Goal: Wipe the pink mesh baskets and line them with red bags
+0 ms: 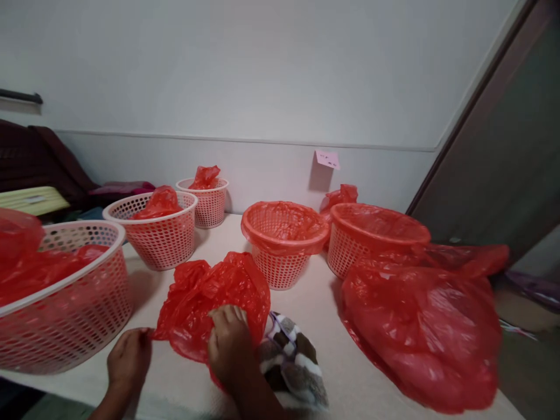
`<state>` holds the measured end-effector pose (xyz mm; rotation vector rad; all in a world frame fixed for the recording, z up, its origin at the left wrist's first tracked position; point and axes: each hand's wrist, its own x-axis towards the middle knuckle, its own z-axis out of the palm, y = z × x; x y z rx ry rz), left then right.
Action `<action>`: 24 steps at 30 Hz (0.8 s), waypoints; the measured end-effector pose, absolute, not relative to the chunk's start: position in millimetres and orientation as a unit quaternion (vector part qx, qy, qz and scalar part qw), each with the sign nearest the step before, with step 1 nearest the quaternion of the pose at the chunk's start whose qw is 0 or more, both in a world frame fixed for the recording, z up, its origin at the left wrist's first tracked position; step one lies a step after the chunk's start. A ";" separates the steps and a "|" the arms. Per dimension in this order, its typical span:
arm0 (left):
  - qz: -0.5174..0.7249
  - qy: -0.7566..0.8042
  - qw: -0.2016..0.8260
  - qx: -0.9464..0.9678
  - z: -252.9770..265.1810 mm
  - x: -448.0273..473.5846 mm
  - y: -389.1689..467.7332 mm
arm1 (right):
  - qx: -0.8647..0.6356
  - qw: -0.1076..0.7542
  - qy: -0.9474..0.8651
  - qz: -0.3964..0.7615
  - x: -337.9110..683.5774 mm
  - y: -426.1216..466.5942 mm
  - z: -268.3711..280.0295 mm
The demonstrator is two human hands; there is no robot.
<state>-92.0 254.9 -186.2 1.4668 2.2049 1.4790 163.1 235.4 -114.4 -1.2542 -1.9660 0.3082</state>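
Observation:
A crumpled red plastic bag (219, 291) lies spread on the white-covered table in front of me. My left hand (130, 356) pinches its left corner between the fingertips. My right hand (230, 344) is closed on the near right part of the same bag, its fingers curled into the film. Beside my right hand, partly under the bag, lies a folded checked cloth (291, 361) in white, grey and brown. Just behind the bag stands a white perforated basket (280, 265), lined with another red bag folded over its rim.
Left stand three white baskets, a large near one (65, 326), a middle one (161, 242) and a far one (210, 204), each holding red plastic. At right, a lined basket (345, 245) stands behind a bulging red bag (424, 326). A pink note (327, 159) sticks to the wall.

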 end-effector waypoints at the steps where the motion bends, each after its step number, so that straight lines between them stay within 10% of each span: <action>1: 0.500 0.728 0.063 0.464 -177.8 -92.3 254.0 | -0.494 0.419 -0.751 0.124 167.3 236.0 -114.2; 12: 0.570 0.532 0.307 0.546 4.5 55.5 292.0 | -0.506 0.569 -0.631 0.147 192.1 242.0 -115.0; 24: 0.533 0.508 0.585 0.339 27.2 165.8 382.1 | -0.508 0.580 -0.610 0.184 199.9 245.6 -119.5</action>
